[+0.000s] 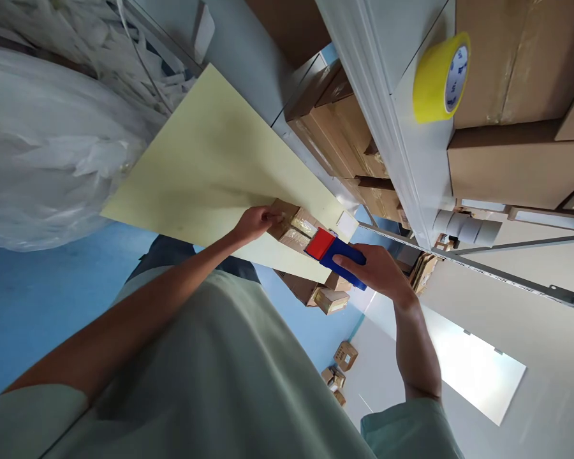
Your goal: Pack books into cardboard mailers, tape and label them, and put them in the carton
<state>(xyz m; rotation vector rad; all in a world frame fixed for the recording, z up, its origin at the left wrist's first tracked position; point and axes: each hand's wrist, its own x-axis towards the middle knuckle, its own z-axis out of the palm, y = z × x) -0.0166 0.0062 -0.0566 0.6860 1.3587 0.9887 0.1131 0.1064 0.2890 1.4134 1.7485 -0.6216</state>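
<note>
A small cardboard box [293, 224] with shiny clear tape on it rests on a pale yellow board [210, 140]. My left hand [257, 224] grips the far-left end of this box, fingers pinched at its edge. In my right hand [379, 270] is a blue tape dispenser [340, 255] with a red plate, its front against the box's right end. The fingers wrap round its body, and the thumb lies along the side facing me. A white label or slip [347, 223] lies on the board beside the dispenser.
A yellow tape roll [441, 78] stands on the shelf [418, 137], near large cardboard boxes [516, 167]. More boxes [342, 127] sit beneath the shelf. Plastic-wrapped white material [52, 146] bulges at the left. Small boxes [332, 301] show below the board's right end.
</note>
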